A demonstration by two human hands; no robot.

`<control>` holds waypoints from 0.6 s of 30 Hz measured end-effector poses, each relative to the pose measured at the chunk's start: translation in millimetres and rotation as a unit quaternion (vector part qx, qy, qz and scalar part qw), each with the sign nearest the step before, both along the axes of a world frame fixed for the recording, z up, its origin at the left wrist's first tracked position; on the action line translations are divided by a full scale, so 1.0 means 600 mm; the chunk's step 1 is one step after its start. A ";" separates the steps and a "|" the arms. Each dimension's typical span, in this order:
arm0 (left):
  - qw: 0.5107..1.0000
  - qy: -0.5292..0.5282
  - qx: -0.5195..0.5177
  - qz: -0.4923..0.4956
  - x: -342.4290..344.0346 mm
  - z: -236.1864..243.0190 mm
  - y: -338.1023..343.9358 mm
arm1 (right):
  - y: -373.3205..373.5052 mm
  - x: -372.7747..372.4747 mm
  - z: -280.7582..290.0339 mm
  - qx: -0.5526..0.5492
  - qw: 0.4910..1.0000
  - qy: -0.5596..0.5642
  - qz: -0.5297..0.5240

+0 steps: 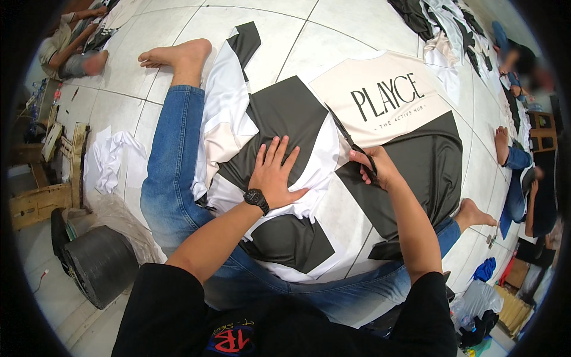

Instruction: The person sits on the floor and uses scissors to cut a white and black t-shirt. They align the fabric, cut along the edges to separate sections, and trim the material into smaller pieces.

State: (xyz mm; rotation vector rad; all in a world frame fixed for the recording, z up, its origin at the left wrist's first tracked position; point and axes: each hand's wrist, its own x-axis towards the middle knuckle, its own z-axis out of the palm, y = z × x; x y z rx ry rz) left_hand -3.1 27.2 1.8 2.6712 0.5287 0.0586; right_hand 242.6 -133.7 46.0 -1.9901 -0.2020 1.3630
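My left hand (275, 174) lies flat with its fingers spread on a dark grey and white piece of cloth (288, 101), which is spread on the floor between my legs. In my right hand (385, 169) I grip a pair of dark scissors (344, 128) by the handles. Their long blades point up and left, along the border between white cloth and a cream printed panel (333, 83). That panel joins shiny dark grey fabric (437, 157) lying right of the scissors and under my right forearm. Whether the blades are cutting cloth, I cannot tell.
Pale tiled floor (267, 15) surrounds me. Left are white cloth (113, 157), a wooden frame (41, 205) and a large black roll (104, 262). A fabric pile (440, 35) lies far right. Other people sit at the far left and right; bags (479, 300) lie lower right.
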 end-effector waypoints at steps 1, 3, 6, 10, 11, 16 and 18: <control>1.000 0.000 -0.002 0.000 0.000 0.001 0.000 | -0.001 0.003 -0.001 -0.007 1.000 -0.007 0.012; 1.000 0.002 -0.004 0.001 0.001 0.001 -0.001 | -0.004 0.009 -0.004 -0.011 1.000 -0.011 0.025; 1.000 0.008 -0.004 0.001 0.000 0.002 0.000 | -0.002 0.014 -0.009 0.001 1.000 -0.004 0.028; 1.000 0.008 -0.005 -0.001 0.002 0.000 0.001 | 0.022 0.019 0.002 0.010 1.000 -0.010 0.023; 1.000 0.007 -0.005 -0.002 0.001 0.000 0.001 | 0.028 0.020 0.005 0.012 1.000 -0.012 0.019; 1.000 0.001 -0.009 -0.001 0.002 0.001 0.001 | 0.042 0.035 -0.013 -0.003 0.999 -0.020 0.034; 1.000 0.003 -0.011 0.000 0.001 0.000 0.002 | 0.047 0.036 -0.016 -0.005 0.999 -0.023 0.047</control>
